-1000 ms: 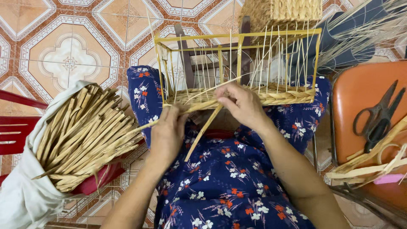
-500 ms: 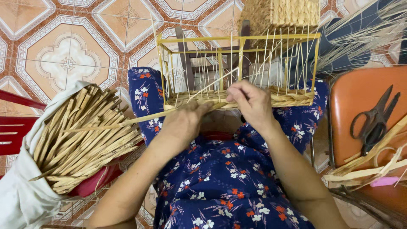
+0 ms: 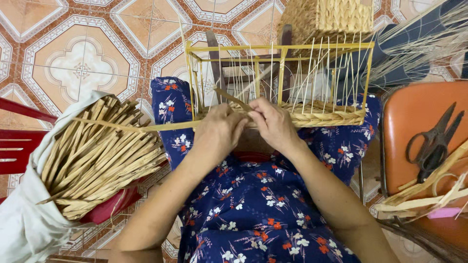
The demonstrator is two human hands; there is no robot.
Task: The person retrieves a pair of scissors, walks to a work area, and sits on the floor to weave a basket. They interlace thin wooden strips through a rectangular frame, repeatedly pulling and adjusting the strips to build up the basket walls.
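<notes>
A yellow wire frame (image 3: 280,47) with thin upright straw strands rests on my lap, a band of woven straw (image 3: 324,116) along its bottom edge. My left hand (image 3: 217,134) and my right hand (image 3: 274,124) meet at the frame's lower front, left of the middle. Both pinch a long flat straw strip (image 3: 146,127), which runs out leftward from under my left hand. A short end of the strip pokes up between the hands into the uprights.
A white bag full of flat straw strips (image 3: 97,156) lies on a red stool at my left. An orange chair (image 3: 419,126) at my right carries black scissors (image 3: 434,143) and loose strips. A finished woven basket (image 3: 326,17) stands behind the frame on the tiled floor.
My left hand has come up from my lap to the frame beside my right hand. The strip, slanting down toward my lap a second ago, now lies level along the frame's bottom.
</notes>
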